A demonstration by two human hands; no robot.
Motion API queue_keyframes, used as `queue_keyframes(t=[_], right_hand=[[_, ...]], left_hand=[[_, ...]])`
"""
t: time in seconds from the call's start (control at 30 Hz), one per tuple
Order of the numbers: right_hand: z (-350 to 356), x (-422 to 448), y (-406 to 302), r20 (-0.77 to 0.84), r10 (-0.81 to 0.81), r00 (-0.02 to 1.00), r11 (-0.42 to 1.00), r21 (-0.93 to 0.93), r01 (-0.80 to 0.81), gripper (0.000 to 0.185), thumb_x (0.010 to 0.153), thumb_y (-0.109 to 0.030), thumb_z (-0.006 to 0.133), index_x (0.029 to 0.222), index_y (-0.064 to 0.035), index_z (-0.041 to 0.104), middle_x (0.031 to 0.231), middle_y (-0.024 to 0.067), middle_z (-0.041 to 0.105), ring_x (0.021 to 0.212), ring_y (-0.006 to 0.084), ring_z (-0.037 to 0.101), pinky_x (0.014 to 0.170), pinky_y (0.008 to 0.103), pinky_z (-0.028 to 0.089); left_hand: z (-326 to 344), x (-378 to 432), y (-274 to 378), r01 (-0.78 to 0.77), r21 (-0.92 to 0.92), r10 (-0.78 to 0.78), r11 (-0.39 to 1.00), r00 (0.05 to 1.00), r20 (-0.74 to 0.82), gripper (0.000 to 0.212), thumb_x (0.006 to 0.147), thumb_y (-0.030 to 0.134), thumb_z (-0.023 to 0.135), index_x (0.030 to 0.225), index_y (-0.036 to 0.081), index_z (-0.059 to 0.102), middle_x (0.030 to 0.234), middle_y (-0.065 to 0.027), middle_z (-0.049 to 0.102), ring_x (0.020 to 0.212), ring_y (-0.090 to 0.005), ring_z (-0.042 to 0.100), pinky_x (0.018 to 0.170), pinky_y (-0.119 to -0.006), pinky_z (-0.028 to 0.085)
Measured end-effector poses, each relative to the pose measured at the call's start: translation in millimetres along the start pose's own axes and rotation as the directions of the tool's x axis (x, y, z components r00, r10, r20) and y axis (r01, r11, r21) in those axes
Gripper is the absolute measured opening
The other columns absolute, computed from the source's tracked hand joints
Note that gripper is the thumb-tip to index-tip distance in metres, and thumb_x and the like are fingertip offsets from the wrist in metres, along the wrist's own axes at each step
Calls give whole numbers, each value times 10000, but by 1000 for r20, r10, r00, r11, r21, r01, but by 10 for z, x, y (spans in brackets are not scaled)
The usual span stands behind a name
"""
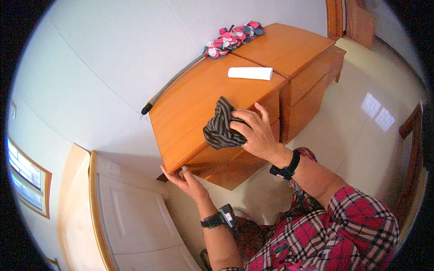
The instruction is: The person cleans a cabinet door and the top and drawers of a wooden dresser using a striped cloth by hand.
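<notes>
A crumpled black-and-grey striped cloth is bunched under the fingers of my right hand. It rests at the front edge of an orange-brown wooden cabinet, partly hanging over that edge. My left hand grips the cabinet top at its near left corner, fingers at the side and thumb at the front edge. On the cabinet top, beyond the cloth, lies a white cylindrical object, perhaps a roll of paper.
A duster with pink, white and teal fabric petals lies along the wall, its grey handle following the cabinet's back edge. A second wooden cabinet adjoins on the right. A white panelled door stands at lower left. Dark wooden furniture is at right.
</notes>
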State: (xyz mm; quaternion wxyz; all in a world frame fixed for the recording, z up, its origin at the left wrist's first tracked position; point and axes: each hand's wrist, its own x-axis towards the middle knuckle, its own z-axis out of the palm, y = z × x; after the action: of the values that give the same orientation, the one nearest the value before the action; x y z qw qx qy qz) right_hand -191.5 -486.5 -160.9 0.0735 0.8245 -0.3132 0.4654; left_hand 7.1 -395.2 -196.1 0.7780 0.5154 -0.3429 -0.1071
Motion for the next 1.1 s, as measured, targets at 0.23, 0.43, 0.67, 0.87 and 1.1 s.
queue_keyframes(t=[0.23,0.43,0.67,0.87,1.1], right_hand=[[-116,-77,207,-183,179,967,965,-160,-209,442,672,-91,635,1097,-123,519,1174,72,498,1174,287,422,1015,511,249],[-151,-274,539,-173,101,980,962,-236,-140,450,735,-150,685,1141,-117,493,1174,79,483,1166,302,421,1009,488,271],[-149,-565,1071,-381,275,882,920,-161,-357,517,722,-30,660,1204,-47,472,1220,132,476,1129,331,442,967,422,348],[-250,-496,1197,-447,545,710,827,149,-542,608,676,86,588,1254,-15,428,1272,170,444,1211,340,391,1032,401,301],[-85,-554,992,-345,543,766,827,58,-560,596,693,54,632,1248,-7,426,1237,163,432,1184,339,405,1011,373,332]], left_hand=[[-9,-3,-33,-3,33,4,999,1000,-15,628,895,68,485,1432,102,160,1395,-128,305,1253,-247,335,1045,-373,266],[-37,7,-79,-14,-43,14,999,1000,-12,613,880,86,493,1419,88,200,1434,-143,257,1303,-268,269,1082,-393,199],[-94,44,-245,-88,-5,88,996,996,-22,624,878,97,503,1419,84,193,1436,-150,251,1307,-267,262,1086,-394,193],[-72,1,-164,-71,-43,70,997,997,-10,627,884,126,515,1418,73,192,1438,-148,252,1310,-260,262,1085,-399,194],[-46,-4,-143,-43,-20,43,999,999,-7,628,882,99,498,1421,71,176,1431,-145,267,1305,-265,272,1083,-392,197]])
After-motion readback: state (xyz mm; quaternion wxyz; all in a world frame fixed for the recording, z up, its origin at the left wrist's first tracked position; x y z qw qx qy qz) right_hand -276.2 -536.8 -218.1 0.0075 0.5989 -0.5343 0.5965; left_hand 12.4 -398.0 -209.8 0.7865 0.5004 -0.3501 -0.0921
